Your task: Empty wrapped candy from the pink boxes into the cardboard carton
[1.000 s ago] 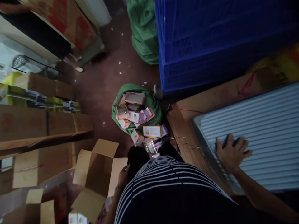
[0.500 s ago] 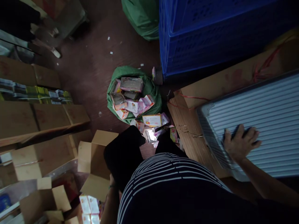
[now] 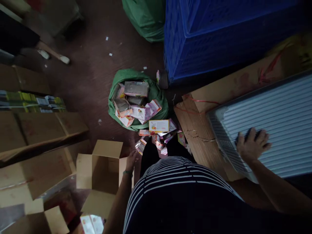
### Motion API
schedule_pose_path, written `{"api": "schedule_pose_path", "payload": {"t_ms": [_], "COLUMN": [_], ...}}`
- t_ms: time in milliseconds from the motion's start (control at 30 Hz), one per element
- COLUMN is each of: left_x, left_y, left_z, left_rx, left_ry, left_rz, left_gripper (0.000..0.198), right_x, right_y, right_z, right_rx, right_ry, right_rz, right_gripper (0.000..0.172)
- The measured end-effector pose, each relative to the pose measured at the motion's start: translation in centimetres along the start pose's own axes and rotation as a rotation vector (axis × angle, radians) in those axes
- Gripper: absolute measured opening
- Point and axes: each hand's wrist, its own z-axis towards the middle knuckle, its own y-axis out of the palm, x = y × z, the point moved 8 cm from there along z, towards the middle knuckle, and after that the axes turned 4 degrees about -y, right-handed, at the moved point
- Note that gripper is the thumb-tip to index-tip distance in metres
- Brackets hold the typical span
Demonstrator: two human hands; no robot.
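The open cardboard box (image 3: 104, 172) stands on the floor (image 3: 95, 81) left of the person's legs, plain brown, its flaps folded outward and its inside dim. The left hand (image 3: 132, 160) is at its right flap, fingers loosely extended; whether they pinch the edge I cannot tell. The ridged panel (image 3: 287, 120), pale grey with long parallel ribs and a rounded corner, lies at the right, slightly askew on brown cardboard (image 3: 192, 130). The right hand (image 3: 252, 146) rests on it palm down, fingers spread.

The floor is dark reddish brown, dotted with white scraps. At far left are stacked cartons (image 3: 46, 126), with yellow and white bundles (image 3: 31, 100) among them; beyond, another person's legs end in pale shoes (image 3: 64, 59). White printed packs (image 3: 92, 224) sit below the box. In the middle a green sack (image 3: 156, 94) gapes around crumpled printed packages and clear plastic trays, some spilling out towards the feet. A second green bag (image 3: 148, 19) leans beside blue crates (image 3: 207, 42) at the upper right.

Half a second ago the left knee covered part of the box and the left hand was mostly hidden behind it; now the leg is drawn in beside the other, and box and hand show clearly. The right hand remains spread on the panel.
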Motion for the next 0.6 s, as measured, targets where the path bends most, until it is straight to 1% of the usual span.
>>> {"api": "schedule_pose_path", "payload": {"t_ms": [100, 200, 300, 400, 500, 600], "left_x": [-0.9, -2.5, -4.8, -6.8, -7.1, -5.9], "left_y": [-1.7, -3.1, -3.3, -2.7, -2.3, -2.8], "left_z": [-0.5, -2.2, -4.3, -5.9, -6.7, -7.1], "left_rx": [0.050, 0.106, 0.149, 0.178, 0.204, 0.229], "left_ry": [-0.022, -0.061, -0.096, -0.109, -0.093, -0.055], "left_rz": [-0.045, -0.063, -0.067, -0.040, 0.028, 0.142], "left_gripper": [0.053, 0.062, 0.063, 0.063, 0.055, 0.043], "right_x": [-0.3, -0.8, -1.1, -1.1, -1.3, -1.9], "right_y": [0.0, -0.3, -0.3, 0.0, 0.2, -0.2], "right_z": [0.1, -0.4, -0.6, -0.6, -0.6, -0.9], "right_rx": [0.073, 0.101, 0.103, 0.114, 0.124, 0.122], "right_ry": [-0.067, -0.097, -0.094, -0.092, -0.113, -0.126], "right_rz": [0.021, 0.053, 0.078, 0.059, 0.052, 0.044], "right_gripper": [0.080, 0.078, 0.080, 0.082, 0.082, 0.080]}}
